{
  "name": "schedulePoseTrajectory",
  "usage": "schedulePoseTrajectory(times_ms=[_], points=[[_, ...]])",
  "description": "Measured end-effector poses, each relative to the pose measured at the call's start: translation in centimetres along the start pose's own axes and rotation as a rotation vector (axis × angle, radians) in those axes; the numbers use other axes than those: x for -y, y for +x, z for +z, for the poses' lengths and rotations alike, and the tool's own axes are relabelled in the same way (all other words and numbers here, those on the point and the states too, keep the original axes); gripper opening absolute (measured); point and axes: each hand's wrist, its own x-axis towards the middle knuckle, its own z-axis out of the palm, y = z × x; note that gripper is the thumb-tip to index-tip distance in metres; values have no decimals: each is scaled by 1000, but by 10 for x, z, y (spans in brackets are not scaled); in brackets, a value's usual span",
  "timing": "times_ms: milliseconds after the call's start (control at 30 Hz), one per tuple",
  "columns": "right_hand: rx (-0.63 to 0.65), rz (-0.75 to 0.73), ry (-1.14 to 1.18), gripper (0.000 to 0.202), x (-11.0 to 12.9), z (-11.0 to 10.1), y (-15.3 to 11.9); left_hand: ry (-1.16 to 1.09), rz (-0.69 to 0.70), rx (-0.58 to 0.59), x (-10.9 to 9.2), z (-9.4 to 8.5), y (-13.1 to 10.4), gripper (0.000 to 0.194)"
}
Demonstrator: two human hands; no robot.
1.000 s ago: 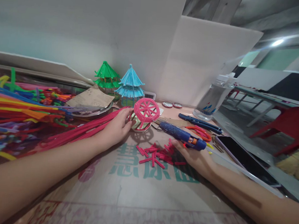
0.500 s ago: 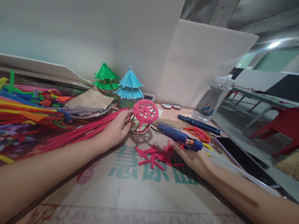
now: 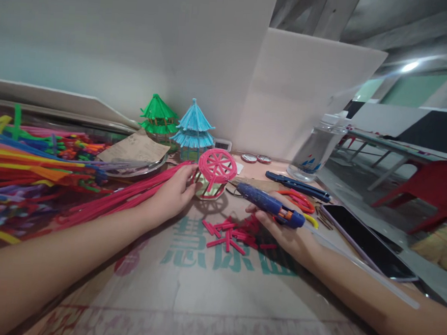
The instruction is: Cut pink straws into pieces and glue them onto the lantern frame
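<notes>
My left hand is closed around the left side of a small pavilion model, which has a pink spoked round top on thin posts and a pale base. In my right hand is a blue hot glue gun, its nozzle pointing left at the rim of the pink top; whether the tip touches cannot be made out. A clear glue stick sticks out of its back over my forearm. Short pink pipe-cleaner pieces lie in a pile between my hands. Long pink pipe cleaners run beneath my left wrist.
Green and blue pavilion models stand behind. Bundles of colourful pipe cleaners fill the left side. On the right are a water bottle, a dark blue cutter-like tool, orange-handled scissors and a phone.
The glue gun has shifted slightly right and tilted, and its glue stick has swung lower over my right forearm. My left hand and the pavilion model stay almost still.
</notes>
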Motion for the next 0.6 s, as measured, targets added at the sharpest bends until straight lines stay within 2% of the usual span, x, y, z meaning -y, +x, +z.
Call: schedulePoseTrajectory(times_ms=[200, 600], points=[[-101, -1, -66, 35, -1, 1, -1, 18, 21, -7, -2, 0, 0, 35], [-103, 17, 3, 37, -5, 4, -1, 19, 26, 14, -6, -2, -1, 37]])
